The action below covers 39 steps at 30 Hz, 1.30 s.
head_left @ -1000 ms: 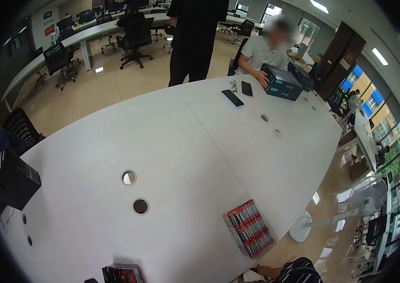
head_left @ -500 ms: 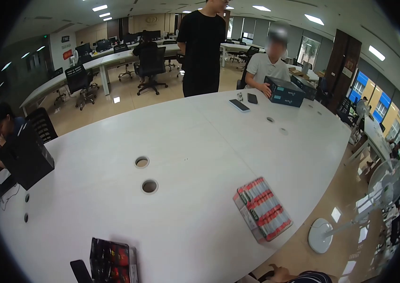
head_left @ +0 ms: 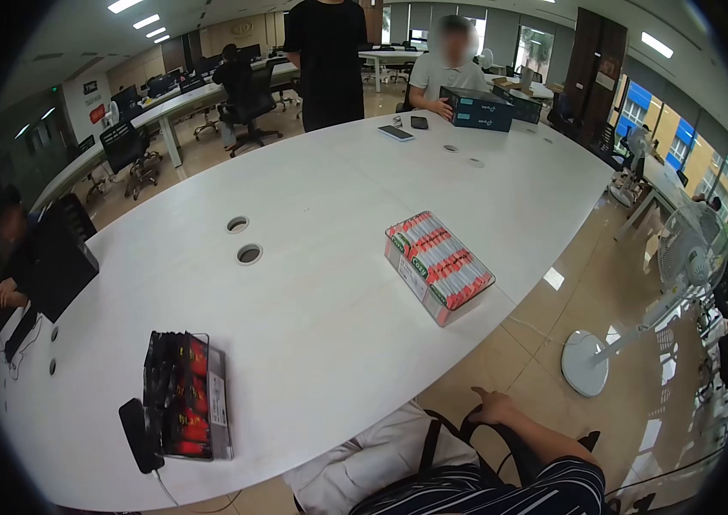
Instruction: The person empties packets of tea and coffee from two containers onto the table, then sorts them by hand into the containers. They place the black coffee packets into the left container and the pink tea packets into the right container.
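My right hand [head_left: 491, 407] lies on the black armrest of the chair, beyond the table's near right edge. A finger points out to the left, and I see nothing in the hand. My left hand is outside the view. On the white table [head_left: 312, 300] a clear container of red and white wrapped sticks [head_left: 439, 266], marked Cosy, stands nearest to that hand, apart from it. Farther left is a clear container of black and red packets [head_left: 188, 396]. A black phone-like device [head_left: 138, 436] with a white cable leans against its left side.
Two round cable holes [head_left: 249, 254] pierce the table. At the far side a seated person touches a dark box [head_left: 477, 109], near a phone [head_left: 396, 133]. Another person sits at the left by a black box [head_left: 59, 270]. A white fan [head_left: 585, 365] stands at the right.
My view has tilted down, so the table things appear higher and my lap and right arm show more. The person at the left has shifted their hands. The containers stay where they were.
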{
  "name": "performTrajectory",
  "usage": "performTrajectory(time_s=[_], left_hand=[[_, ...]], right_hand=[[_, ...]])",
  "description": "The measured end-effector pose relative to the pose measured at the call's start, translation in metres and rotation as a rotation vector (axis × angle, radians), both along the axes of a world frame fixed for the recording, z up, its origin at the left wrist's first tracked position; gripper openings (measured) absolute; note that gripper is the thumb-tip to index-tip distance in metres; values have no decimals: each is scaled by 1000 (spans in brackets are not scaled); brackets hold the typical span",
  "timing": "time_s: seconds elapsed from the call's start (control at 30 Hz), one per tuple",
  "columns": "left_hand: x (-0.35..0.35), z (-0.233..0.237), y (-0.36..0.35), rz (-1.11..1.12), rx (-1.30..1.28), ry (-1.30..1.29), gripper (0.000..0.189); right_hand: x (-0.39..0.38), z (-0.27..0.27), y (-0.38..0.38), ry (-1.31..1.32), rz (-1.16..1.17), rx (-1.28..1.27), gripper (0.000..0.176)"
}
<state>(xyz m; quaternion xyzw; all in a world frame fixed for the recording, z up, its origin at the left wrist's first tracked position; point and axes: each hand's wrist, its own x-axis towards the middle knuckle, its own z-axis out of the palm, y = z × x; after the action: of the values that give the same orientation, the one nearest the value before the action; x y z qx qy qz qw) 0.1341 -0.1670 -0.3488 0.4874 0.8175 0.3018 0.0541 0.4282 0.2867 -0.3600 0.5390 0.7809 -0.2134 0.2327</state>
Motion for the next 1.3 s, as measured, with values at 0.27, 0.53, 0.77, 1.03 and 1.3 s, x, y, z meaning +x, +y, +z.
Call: performTrajectory(time_s=[0.27,0.53,0.77,1.03,1.3], left_hand=[[-10,79,183,-477,543,-22,40],[-57,134,278,-56,299,79,33],[-62,132,272,29,257,-86,32],[-71,138,284,133,350,-145,22],[-64,139,276,97,359,-86,18]], right_hand=[[13,8,-12,822,-356,703,46],[-135,127,32,1386,-270,889,101],[-173,125,93,1654,-377,592,127],[-171,131,103,1490,-291,719,127],[-155,118,88,1338,-54,1020,130]])
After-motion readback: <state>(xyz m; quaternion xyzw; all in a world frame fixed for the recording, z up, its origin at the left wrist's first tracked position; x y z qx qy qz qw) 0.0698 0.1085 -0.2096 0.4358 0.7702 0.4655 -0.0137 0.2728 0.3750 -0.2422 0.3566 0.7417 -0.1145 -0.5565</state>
